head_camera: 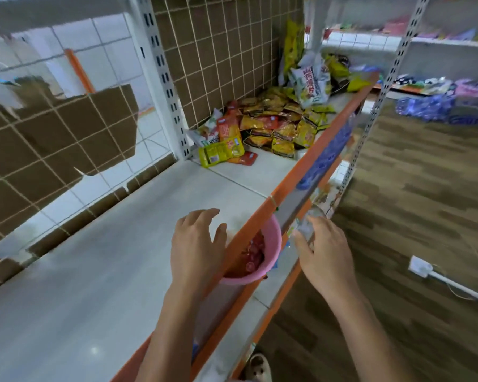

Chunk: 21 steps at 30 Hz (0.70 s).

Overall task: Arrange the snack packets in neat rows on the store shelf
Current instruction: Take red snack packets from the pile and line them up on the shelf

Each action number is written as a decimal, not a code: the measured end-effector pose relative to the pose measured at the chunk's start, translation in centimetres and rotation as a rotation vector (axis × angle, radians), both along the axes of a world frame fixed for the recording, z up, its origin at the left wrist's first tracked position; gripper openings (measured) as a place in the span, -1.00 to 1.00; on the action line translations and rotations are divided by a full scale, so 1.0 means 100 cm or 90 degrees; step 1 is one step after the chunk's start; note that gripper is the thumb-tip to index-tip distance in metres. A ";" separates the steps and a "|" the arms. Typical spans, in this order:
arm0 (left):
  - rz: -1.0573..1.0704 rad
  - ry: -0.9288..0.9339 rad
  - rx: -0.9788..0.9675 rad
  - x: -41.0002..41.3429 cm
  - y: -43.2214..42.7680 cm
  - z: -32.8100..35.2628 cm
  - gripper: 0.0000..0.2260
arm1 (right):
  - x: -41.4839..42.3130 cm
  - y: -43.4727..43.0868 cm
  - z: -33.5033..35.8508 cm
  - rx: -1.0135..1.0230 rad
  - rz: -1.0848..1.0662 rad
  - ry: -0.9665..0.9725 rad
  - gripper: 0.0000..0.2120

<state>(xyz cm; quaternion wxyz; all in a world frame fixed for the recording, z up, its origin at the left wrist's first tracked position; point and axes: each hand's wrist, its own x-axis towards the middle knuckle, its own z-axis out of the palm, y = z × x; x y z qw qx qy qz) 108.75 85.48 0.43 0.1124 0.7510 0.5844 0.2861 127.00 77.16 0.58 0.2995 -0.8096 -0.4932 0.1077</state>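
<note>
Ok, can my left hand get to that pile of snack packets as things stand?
Probably yes: the left hand hovers open over bare shelf, with nothing between it and the snack packets, though they lie far along.

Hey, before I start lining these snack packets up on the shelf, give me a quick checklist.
1. Left hand free: ok, open above the shelf, holding nothing.
2. Right hand free: cannot tell, its fingers meet something clear and blurred below the shelf edge.
3. Room for rows: ok, the near part shows bare surface.
4. Snack packets in rows: not ok, heaped at the far end.
5. Pink bowl out of the way: ok, it sits below the front edge.
</note>
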 end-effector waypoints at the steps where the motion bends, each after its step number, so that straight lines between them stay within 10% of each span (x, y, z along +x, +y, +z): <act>1: -0.006 0.000 -0.005 0.010 0.015 0.001 -0.71 | 0.009 0.014 0.001 0.001 0.001 0.006 -0.54; 21: -0.077 0.203 -0.068 0.185 0.262 0.016 -0.63 | 0.177 0.304 -0.002 -0.070 0.060 0.094 -0.59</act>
